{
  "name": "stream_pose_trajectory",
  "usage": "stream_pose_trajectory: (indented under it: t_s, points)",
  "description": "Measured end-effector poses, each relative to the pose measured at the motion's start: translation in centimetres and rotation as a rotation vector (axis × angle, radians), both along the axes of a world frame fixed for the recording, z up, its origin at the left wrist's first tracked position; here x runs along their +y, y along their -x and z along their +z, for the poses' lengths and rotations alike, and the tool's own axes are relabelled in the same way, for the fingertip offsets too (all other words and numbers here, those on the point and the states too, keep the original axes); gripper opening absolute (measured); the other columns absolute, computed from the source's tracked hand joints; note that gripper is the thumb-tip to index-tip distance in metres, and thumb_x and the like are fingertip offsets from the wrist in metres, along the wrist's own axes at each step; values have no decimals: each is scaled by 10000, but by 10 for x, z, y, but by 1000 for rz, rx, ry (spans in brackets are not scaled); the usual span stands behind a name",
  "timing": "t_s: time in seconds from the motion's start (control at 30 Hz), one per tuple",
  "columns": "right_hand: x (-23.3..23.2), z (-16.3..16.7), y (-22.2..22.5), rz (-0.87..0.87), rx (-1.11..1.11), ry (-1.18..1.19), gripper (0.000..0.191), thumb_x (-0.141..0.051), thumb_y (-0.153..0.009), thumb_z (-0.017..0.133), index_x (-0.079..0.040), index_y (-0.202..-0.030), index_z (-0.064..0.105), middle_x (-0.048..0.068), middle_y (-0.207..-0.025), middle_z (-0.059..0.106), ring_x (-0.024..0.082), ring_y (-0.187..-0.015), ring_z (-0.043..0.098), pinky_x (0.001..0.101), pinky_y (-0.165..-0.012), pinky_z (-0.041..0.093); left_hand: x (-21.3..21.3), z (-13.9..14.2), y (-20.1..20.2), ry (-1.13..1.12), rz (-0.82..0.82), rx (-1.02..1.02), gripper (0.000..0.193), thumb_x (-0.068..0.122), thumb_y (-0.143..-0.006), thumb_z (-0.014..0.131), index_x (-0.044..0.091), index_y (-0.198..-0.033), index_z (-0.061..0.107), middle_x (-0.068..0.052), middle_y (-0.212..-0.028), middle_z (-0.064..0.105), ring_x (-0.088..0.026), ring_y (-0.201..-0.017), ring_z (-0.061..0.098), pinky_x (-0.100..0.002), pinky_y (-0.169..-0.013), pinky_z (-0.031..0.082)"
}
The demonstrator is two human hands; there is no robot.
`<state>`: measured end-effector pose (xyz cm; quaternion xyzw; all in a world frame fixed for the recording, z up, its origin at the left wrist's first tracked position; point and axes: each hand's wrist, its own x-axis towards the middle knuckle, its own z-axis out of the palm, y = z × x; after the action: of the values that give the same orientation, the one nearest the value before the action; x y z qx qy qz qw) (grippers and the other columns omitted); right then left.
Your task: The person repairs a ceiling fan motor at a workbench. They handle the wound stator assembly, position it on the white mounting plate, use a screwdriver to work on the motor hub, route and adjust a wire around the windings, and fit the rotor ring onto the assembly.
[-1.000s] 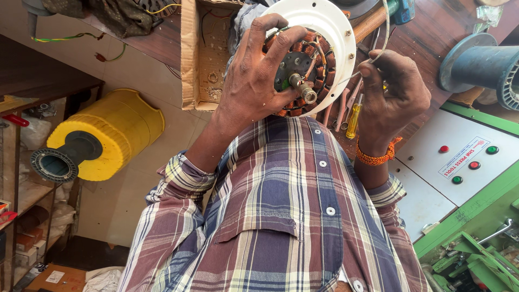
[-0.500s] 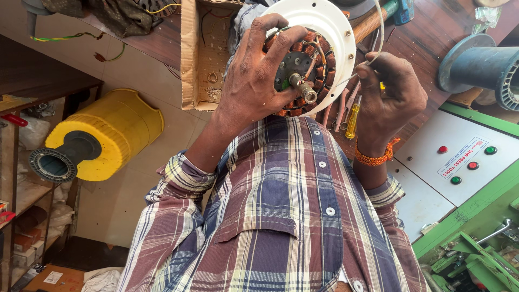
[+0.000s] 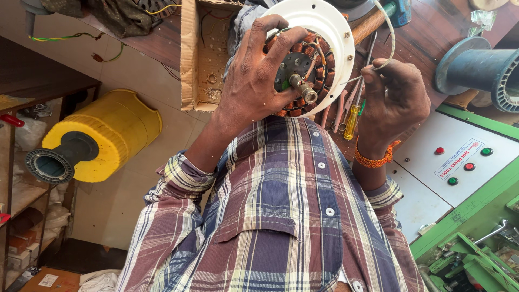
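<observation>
From the head view, the left hand (image 3: 254,81) clasps the white-rimmed fan motor stator (image 3: 311,59) above the wooden bench (image 3: 432,27), coils and shaft turned towards the person, so the right hand (image 3: 392,100) can pinch a white wire (image 3: 386,46) taut beside it.

Cardboard box (image 3: 197,59) hems motor stator (image 3: 316,59) one side, screwdrivers (image 3: 351,116) other; wooden bench (image 3: 432,32) beyond open.

left hand (image 3: 254,86) on motor stator (image 3: 311,59), right hand (image 3: 392,100) pinching wire (image 3: 390,38)
</observation>
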<state>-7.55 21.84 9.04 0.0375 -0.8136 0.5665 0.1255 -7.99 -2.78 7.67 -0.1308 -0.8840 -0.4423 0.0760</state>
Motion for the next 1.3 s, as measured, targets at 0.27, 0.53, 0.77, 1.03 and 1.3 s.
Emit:
stream_pose_trajectory:
  t_s: [0.27,0.53,0.77,1.03,1.3]
  points:
    - [-2,2,2,41,19,-37,166,66,-1095,811,49,-1184,672,90,-1022,693,100,-810,678,212,-694,554,0,0,0,11,4,-4,812,349,-818,954,240,-1463,473,-83,-1414,416,-336,-1316,540,-501,-1087,547]
    - [0,2,3,42,18,-53,167,49,-1079,817,48,-1173,678,98,-1021,705,94,-811,675,204,-730,553,0,0,1,8,0,-2,817,365,-826,958,238,-1469,471,-81,-1421,413,-333,-1321,541,-496,-1093,547]
    - [2,2,4,71,25,-76,176,39,-1077,821,44,-1184,682,92,-1029,708,118,-927,708,223,-844,585,0,0,1,6,-4,-4,822,350,-817,958,239,-1465,464,-83,-1414,415,-336,-1321,537,-498,-1091,542]
    - [-2,4,4,77,10,-103,174,53,-1074,822,45,-1175,680,91,-1016,700,112,-912,693,218,-824,577,-1,2,0,4,-3,-17,813,310,-813,946,234,-1464,464,-87,-1409,419,-342,-1314,541,-499,-1084,535]
    - [-2,6,6,57,20,-59,158,43,-1075,808,49,-1163,677,106,-1041,708,124,-920,715,224,-821,588,-2,5,1,5,7,-15,801,321,-811,954,237,-1452,482,-89,-1405,425,-346,-1299,550,-500,-1066,537]
